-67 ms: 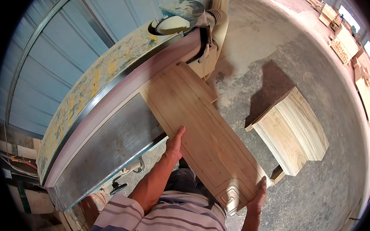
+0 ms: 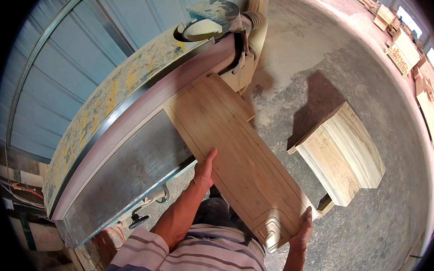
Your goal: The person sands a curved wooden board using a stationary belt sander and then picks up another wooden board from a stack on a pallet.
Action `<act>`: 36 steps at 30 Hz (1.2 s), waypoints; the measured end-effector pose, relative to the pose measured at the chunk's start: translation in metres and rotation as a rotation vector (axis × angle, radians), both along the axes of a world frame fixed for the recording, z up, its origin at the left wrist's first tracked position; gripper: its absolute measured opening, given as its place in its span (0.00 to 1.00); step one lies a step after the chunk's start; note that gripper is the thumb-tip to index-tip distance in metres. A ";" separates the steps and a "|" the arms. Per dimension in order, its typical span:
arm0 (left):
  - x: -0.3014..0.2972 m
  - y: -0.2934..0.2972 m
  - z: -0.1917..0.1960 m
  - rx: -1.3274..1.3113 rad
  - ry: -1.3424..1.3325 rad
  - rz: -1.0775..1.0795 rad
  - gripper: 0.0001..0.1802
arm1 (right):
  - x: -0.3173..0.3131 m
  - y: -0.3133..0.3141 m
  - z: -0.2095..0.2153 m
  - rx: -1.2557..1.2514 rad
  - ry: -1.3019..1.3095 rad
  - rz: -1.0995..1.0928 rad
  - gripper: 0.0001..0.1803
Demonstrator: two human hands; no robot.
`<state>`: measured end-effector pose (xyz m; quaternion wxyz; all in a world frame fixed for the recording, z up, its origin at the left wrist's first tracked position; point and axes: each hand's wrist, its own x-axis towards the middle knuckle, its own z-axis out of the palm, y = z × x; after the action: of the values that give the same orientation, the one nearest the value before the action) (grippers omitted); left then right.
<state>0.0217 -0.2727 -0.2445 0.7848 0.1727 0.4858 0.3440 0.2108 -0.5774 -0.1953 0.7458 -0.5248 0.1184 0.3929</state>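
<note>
A long wooden panel [image 2: 243, 168] with thin grooves along its edges and a carved scroll at its near corner reaches diagonally away from me. Its far end lies over the grey metal table [image 2: 130, 164] of a belt sander, up against the pinkish sanding belt [image 2: 147, 117]. My left hand [image 2: 205, 169] grips the panel's left edge about midway, thumb on top and the other fingers hidden underneath. At the near right corner, my right hand [image 2: 303, 230] is closed on the panel's end, fingertips showing along the right edge.
A patchy yellow-stained cover [image 2: 121, 89] tops the sander, and a ribbed hose [image 2: 255, 19] joins its far end. A handwheel [image 2: 139, 219] sticks out below the table. To the right, carved wooden pieces [image 2: 345, 153] stand on the concrete floor. Blue wall panels rise behind the machine.
</note>
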 end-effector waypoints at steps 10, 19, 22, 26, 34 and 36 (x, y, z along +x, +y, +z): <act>-0.006 0.002 -0.011 -0.029 0.058 -0.038 0.39 | 0.004 -0.017 -0.015 -0.133 -0.196 0.192 0.34; -0.002 -0.019 -0.012 -0.002 0.112 -0.044 0.37 | 0.000 -0.026 0.001 -0.061 -0.215 0.103 0.35; 0.000 -0.016 -0.008 0.028 0.060 -0.038 0.36 | 0.002 -0.026 -0.002 -0.040 -0.196 0.150 0.36; -0.007 -0.001 -0.006 0.006 0.010 -0.054 0.34 | -0.004 -0.009 -0.002 -0.119 -0.216 0.085 0.33; -0.001 0.005 -0.003 0.009 0.052 -0.046 0.29 | -0.008 -0.001 -0.004 -0.134 -0.150 -0.005 0.28; -0.002 0.005 -0.005 0.004 -0.044 -0.106 0.31 | -0.007 -0.009 -0.011 -0.044 -0.173 -0.015 0.26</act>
<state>0.0195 -0.2678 -0.2490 0.8122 0.1920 0.4578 0.3064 0.2036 -0.5867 -0.2062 0.7445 -0.5722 0.0661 0.3376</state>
